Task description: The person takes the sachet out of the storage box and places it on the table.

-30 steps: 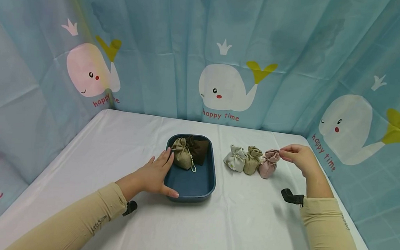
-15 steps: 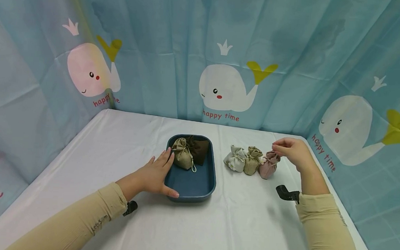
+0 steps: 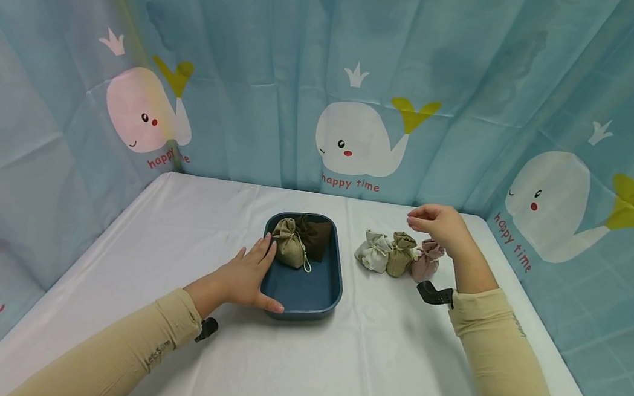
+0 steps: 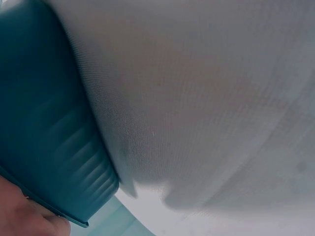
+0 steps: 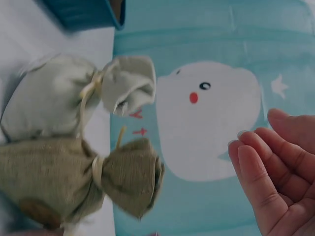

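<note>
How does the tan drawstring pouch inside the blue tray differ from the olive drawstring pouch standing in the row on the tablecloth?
The tan drawstring pouch sits in the blue tray, against a dark brown pouch; the olive drawstring pouch stands on the white tablecloth between a cream pouch and a pink pouch. The tan one is paler. Both are small cloth pouches tied at the neck.

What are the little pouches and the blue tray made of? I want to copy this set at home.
The olive pouch looks like coarse woven cloth, perhaps linen or cotton: the weave shows, and a cord ties the neck. The cream pouch looks finer and matte. The blue tray seems moulded plastic: smooth, rounded rim, faint sheen.
</note>
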`<act>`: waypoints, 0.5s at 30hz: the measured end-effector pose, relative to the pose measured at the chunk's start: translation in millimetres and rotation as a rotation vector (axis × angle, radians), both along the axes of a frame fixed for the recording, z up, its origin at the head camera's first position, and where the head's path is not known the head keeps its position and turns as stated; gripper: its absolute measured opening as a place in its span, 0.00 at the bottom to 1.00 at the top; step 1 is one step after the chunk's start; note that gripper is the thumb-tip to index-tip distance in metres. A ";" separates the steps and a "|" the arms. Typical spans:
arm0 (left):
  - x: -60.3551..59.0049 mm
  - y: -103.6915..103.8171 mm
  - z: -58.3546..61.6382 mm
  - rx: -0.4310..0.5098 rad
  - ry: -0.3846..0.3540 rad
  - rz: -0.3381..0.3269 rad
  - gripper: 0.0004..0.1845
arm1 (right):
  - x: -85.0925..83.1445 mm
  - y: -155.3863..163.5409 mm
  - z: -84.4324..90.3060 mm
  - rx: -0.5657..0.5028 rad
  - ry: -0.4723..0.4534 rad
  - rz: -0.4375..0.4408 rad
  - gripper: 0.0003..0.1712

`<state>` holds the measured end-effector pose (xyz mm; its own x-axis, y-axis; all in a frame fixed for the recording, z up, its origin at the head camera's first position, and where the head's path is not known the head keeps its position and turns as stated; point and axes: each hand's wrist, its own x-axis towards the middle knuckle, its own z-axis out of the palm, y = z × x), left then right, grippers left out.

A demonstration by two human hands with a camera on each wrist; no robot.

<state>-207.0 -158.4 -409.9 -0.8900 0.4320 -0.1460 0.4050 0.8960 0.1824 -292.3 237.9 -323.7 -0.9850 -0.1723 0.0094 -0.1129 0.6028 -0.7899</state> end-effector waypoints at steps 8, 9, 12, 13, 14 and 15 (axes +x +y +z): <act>1.0 0.8 3.4 0.002 -0.002 -0.006 0.72 | -6.9 -24.9 6.1 0.016 0.055 0.073 0.18; 1.2 0.8 3.5 0.002 -0.004 -0.005 0.72 | -7.3 -28.6 6.7 0.019 0.056 0.082 0.18; 1.7 1.3 3.6 0.004 -0.007 -0.002 0.71 | -8.1 -40.7 7.8 0.029 0.049 0.098 0.16; 1.7 1.3 3.5 0.005 -0.006 -0.003 0.71 | -8.4 -45.0 7.8 0.030 0.042 0.099 0.15; 1.7 1.3 3.4 0.005 -0.005 -0.002 0.71 | -8.9 -49.2 7.3 0.031 0.041 0.106 0.14; 1.8 1.5 3.6 0.005 -0.006 -0.003 0.71 | -9.4 -53.5 6.7 0.037 0.042 0.113 0.13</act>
